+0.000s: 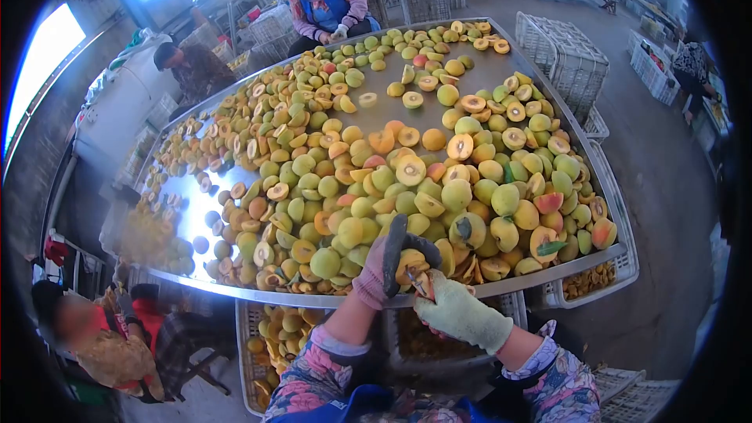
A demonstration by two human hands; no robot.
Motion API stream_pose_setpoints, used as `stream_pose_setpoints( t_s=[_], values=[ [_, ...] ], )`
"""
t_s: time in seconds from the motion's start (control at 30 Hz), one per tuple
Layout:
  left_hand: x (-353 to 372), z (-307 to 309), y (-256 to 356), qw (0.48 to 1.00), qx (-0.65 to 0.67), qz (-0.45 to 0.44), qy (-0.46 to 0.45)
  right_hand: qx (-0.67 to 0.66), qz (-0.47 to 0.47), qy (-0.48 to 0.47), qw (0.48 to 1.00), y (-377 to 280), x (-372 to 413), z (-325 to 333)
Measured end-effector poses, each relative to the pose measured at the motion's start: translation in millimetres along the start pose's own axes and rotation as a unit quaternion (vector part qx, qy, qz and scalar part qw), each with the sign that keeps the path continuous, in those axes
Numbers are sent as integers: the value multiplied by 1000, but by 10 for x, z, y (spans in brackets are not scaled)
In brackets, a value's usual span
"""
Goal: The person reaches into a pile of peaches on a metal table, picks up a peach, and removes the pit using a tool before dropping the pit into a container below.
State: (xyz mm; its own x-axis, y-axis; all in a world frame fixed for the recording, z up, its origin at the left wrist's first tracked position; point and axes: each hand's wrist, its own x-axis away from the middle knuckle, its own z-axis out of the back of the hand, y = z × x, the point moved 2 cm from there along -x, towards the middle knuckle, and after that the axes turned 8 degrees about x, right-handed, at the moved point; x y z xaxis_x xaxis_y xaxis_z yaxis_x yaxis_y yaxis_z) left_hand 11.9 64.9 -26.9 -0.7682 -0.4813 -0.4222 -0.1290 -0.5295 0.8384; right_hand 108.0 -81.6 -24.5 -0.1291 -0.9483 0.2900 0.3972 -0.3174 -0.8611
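Note:
My left hand (381, 266), in a pink glove with dark grey fingers, is closed around a cut peach (410, 265) above the table's near edge. Close against that fruit is my right hand (464, 315) in a pale green glove, its fingers closed on a small tool (424, 283) that meets the peach. Most of the tool is hidden by the glove, so its exact kind does not show. Heaped just beyond both hands are yellow-green peaches (351, 232), many of them halved with the stones showing.
The metal table (376, 116) has a raised rim. Below its near edge stand a crate of peach halves (249, 345) on the left and a crate of scraps (627, 266) on the right. Stacked crates (560, 59) stand beyond. Several people sit around the table.

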Motion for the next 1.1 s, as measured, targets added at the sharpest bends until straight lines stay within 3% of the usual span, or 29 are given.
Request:
stream_pose_setpoints(
  t_s=[0.03, 0.1, 0.13, 0.2, 0.23, 0.3, 0.33, 0.37, 0.4, 0.5, 0.63, 0.67, 0.7, 0.73, 0.83, 0.9, 0.93, 1.03, 1.07, 1.1],
  values=[
    [-3, 9, -8, 1000, -14, -14, -22, -4, 0, 1, 1000, -112, 26, 99],
    [78, 17, -251, 997, -70, -12, -23, -186, -91, -137, 969, -307, 126, 232],
    [143, 11, -379, 992, -123, -8, -21, -188, -92, -136, 968, -281, 129, 200],
    [58, 28, -268, 993, -110, -42, -26, -57, -36, -55, 996, -174, 82, 126],
    [44, 32, -222, 992, -96, -74, -27, -58, -38, -56, 996, -81, 64, 48],
    [125, 27, -390, 994, -88, -47, -33, 208, 90, 97, 969, -11, 40, -7],
    [180, 13, -485, 996, -79, -20, -38, 207, 89, 96, 969, -33, 61, 17],
    [170, -2, -428, 996, -79, -21, -39, 30, 15, 4, 999, -112, 83, 84],
    [157, -15, -328, 992, -120, -3, -30, -150, -59, -87, 983, -183, 110, 129],
    [139, -40, -330, 988, -154, -11, -12, -244, -103, -146, 953, -303, 146, 235],
    [38, 4, -172, 991, -121, -51, -12, -240, -111, -147, 953, -239, 127, 149],
    [22, 2, -147, 991, -121, -51, -11, -106, -14, -50, 993, -65, 56, 9],
    [11, -5, -128, 996, -66, -52, -11, 32, 84, 49, 995, -31, 33, -39],
    [9, -10, -103, 998, -11, -53, -11, 31, 84, 47, 995, 5, 27, -56],
    [-32, -14, 57, 999, -27, -26, -27, -80, 20, -5, 997, -103, 31, 60],
    [-62, 29, 76, 996, -52, -49, -54, -271, -113, -172, 940, -322, 137, 217],
    [-71, 32, 87, 992, -75, -70, -79, -272, -112, -170, 940, -326, 136, 213],
    [4, 5, -38, 988, -128, -82, -13, -219, -93, -154, 959, -162, 70, 65],
    [2, -9, -8, 988, -128, -81, -12, -60, 28, -9, 998, 85, -19, -114],
    [-28, -19, 43, 995, -76, -59, -13, 102, 149, 137, 974, 184, -45, -184]
  ],
)
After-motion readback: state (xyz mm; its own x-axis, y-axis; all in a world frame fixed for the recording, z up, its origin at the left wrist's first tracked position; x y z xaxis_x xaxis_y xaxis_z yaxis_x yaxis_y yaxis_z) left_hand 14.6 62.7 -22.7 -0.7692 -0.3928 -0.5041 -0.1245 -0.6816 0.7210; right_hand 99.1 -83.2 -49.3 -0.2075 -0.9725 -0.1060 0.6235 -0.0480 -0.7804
